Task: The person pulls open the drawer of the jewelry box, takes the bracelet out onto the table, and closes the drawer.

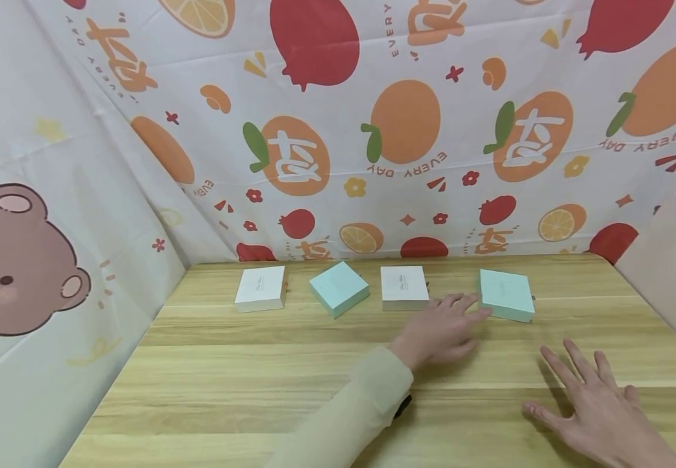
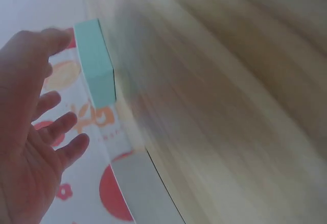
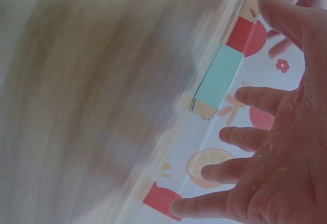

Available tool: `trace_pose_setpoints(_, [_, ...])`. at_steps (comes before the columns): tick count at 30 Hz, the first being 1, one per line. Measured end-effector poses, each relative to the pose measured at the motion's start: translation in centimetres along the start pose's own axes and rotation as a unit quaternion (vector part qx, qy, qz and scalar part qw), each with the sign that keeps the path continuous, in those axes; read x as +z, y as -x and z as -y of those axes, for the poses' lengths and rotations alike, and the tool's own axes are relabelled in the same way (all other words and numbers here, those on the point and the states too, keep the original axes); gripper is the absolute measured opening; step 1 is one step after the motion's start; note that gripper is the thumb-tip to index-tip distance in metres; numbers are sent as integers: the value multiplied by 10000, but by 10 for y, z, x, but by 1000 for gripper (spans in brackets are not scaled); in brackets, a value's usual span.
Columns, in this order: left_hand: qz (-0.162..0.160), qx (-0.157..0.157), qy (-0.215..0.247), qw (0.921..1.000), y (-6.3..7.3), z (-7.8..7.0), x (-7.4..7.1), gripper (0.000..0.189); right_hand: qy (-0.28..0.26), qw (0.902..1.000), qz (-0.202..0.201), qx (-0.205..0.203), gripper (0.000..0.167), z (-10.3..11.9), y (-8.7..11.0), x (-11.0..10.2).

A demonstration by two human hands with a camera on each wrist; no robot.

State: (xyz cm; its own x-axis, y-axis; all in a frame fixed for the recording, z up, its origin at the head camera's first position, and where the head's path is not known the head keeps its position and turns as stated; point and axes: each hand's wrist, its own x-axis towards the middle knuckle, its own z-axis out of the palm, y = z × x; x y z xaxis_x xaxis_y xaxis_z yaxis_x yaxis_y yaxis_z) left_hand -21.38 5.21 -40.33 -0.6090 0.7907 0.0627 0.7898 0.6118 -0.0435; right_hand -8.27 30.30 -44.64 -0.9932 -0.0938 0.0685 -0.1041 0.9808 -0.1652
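My left hand (image 1: pixel 440 328) reaches across to the right over the table, with loosely spread fingers and nothing held. Its fingertips come right at the left side of a mint-green box (image 1: pixel 506 296), which lies flat at the right end of a row. Just behind the hand, on its left, is a white box (image 1: pixel 403 283) with small print on the lid. In the left wrist view the hand's palm side and bent fingers show beside a mint-green box (image 2: pixel 97 63). My right hand (image 1: pixel 598 409) hovers at the lower right, fingers fanned out, holding nothing.
Farther left in the row sit another mint-green box (image 1: pixel 339 286), turned cornerwise, and a second white box (image 1: pixel 260 286). All stand on a wood-grain table (image 1: pixel 209 377) near its back edge. A fruit-print cloth (image 1: pixel 338 149) hangs behind; a bear-print cloth (image 1: pixel 16 260) hangs at left.
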Motion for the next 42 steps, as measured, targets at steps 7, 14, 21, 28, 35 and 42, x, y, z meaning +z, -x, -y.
trace_pose_setpoints(7, [115,-9,-357,9993,-30,-14,3,53,22,10000,-25,-5,95,-2,0,2])
trace_pose_setpoints(14, [579,-242,-728,9954,-49,-17,7,58,10,10000,-51,-21,94,-2,-1,2])
trace_pose_setpoints(21, [904,-346,-772,9923,-54,-16,8,64,87,9999,-50,-18,93,-3,-2,0])
trace_pose_setpoints(28, [1010,-353,-652,9921,-55,-17,2,64,72,9999,-64,-63,92,-5,-2,-2])
trace_pose_setpoints(35, [1099,-226,-929,9893,-37,-21,-5,63,12,10000,-41,-31,93,-6,-2,-2])
trace_pose_setpoints(42, [1031,-1,-1232,9870,3,-26,-12,66,-14,10000,-31,-19,92,-4,-2,-2])
